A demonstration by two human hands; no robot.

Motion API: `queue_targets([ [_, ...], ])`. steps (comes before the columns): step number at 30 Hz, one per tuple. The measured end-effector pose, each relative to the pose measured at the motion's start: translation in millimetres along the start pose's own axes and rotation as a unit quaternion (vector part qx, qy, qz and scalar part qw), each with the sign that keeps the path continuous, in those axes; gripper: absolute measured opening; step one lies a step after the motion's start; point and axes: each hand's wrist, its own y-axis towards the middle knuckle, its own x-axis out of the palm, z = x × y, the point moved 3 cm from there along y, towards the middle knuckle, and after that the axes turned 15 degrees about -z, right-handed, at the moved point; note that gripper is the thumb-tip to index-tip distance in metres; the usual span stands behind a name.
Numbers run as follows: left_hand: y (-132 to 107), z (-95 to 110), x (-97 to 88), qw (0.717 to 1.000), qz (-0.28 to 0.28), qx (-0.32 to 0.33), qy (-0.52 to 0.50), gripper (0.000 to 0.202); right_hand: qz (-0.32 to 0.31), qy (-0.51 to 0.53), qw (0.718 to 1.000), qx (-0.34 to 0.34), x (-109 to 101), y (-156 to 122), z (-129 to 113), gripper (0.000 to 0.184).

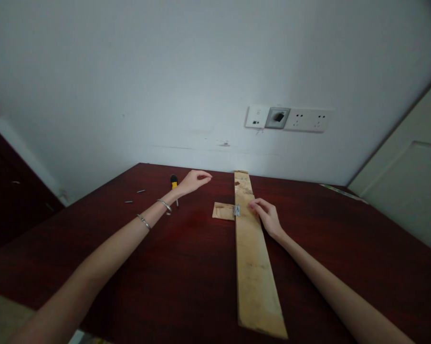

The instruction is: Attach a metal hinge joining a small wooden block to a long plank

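Observation:
A long, stained wooden board [253,258] runs from the table's near side back to the wall. A small metal hinge [237,210] sits on its left edge, where a short wooden piece [223,210] joins it from the left. My right hand [268,216] is closed at the board's right edge, fingertips on its top opposite the hinge. Over the table to the left hovers my left hand [195,181], its thumb and fingertips pinched together; anything between them is too small to see. Just behind that wrist lies a screwdriver [174,182] with a yellow and black handle, its shaft partly hidden by the wrist.
Two small metal pieces, likely screws [141,191], lie left on the dark red table [186,267]. Another tiny metal bit [168,213] is near my left wrist. Behind stands a white wall with sockets [304,119]. A pale door [415,167] borders the right side.

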Motion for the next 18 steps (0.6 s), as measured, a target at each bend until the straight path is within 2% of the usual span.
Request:
queue_targets([
  [5, -37, -41, -84.6, 0.985, 0.0, -0.124, 0.122, 0.027, 0.018, 0.008, 1.0, 0.001, -1, 0, 3, 0.025],
  [8, -66, -69, -134.6, 0.957, -0.031, -0.215, 0.19, 0.025, 0.022, 0.01, 1.0, 0.004, 0, 0, 4, 0.025],
  [10, -88, -87, -160.8, 0.937, -0.042, -0.274, 0.213, 0.023, 0.022, 0.007, 1.0, 0.006, 0, 0, 4, 0.025],
  [12, -108, -103, -177.4, 0.919, -0.072, -0.319, 0.221, 0.02, 0.018, 0.005, 1.0, 0.006, 0, 0, 4, 0.025],
  [14, -124, -116, -185.7, 0.901, -0.108, -0.351, 0.232, 0.018, 0.015, 0.004, 1.0, 0.007, 0, 0, 4, 0.024],
  [18, -142, -130, -186.8, 0.875, -0.147, -0.382, 0.258, 0.017, 0.009, 0.001, 1.0, 0.011, -1, 0, 7, 0.024],
])
